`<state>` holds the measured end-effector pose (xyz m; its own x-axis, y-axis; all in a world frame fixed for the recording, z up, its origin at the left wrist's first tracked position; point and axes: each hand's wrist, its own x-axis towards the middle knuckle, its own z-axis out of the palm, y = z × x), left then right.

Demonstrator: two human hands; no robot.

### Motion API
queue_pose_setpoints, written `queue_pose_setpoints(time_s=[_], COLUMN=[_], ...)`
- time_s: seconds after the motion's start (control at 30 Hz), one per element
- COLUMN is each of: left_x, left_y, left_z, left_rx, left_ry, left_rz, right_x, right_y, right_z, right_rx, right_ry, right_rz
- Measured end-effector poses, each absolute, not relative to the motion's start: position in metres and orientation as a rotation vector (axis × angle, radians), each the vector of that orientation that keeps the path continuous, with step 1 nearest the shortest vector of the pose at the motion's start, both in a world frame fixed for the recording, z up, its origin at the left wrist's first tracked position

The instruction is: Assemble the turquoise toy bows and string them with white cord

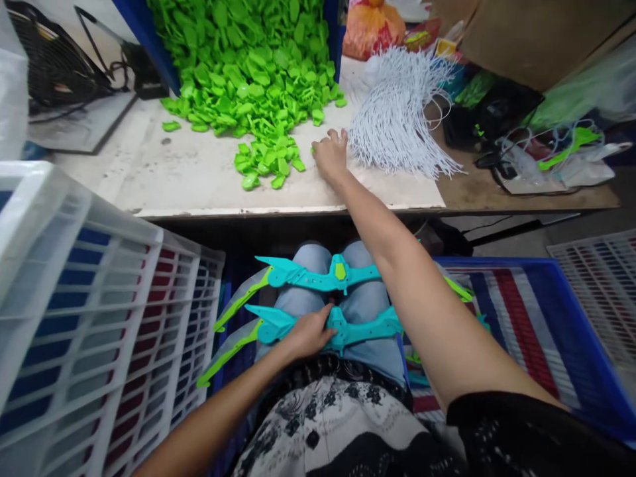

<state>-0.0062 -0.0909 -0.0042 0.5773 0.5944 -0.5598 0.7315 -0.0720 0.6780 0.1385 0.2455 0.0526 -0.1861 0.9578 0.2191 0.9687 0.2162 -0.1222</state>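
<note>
Two turquoise toy bows with lime-green limb ends lie across my lap, one in front of the other. My left hand (311, 333) is closed around the middle of the nearer toy bow (368, 331). The farther toy bow (318, 281) carries a lime-green inset at its centre; no such inset shows on the nearer one. Over the tabletop, my right hand (332, 158) has its fingers curled, with a bit of green at the thumb tip that looks like a small green plastic piece. It sits between loose green pieces (271, 159) and a bundle of white cords (392, 119).
A blue bin (335, 40) spills green pieces onto the table (199, 179). White crate (163, 285) stands at left, a blue crate (561, 298) with striped cloth at right. A fan (44, 59) is back left; bags and clutter (561, 152) fill the right side.
</note>
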Motion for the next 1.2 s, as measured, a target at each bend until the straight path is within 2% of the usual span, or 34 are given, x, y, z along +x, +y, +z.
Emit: queue_pose_setpoints(time_s=[0.13,0.37,0.5,0.73,1.1,1.2], left_x=[-0.001,0.01,0.009,0.009,0.007,0.01], left_y=[-0.083,-0.07,-0.062,-0.065,-0.07,-0.073], left_z=[-0.009,-0.018,-0.017,-0.017,-0.014,-0.015], left_rx=[1.669,1.588,1.364,1.035,1.325,1.348], left_ry=[1.098,0.912,0.843,0.911,0.825,0.871], left_rz=[-0.101,0.031,0.046,0.052,0.058,0.085], right_x=[0.158,0.218,0.22,0.201,0.193,0.189], right_y=[0.185,-0.049,-0.134,-0.162,-0.167,-0.169], right_z=[0.051,0.041,0.016,-0.01,-0.018,-0.018], right_rx=[-1.64,-1.216,-1.155,-1.224,-1.34,-1.474], right_ry=[-2.241,-2.507,-2.584,-2.547,-2.367,-2.196], right_rz=[-0.01,0.28,0.33,0.258,0.326,0.481])
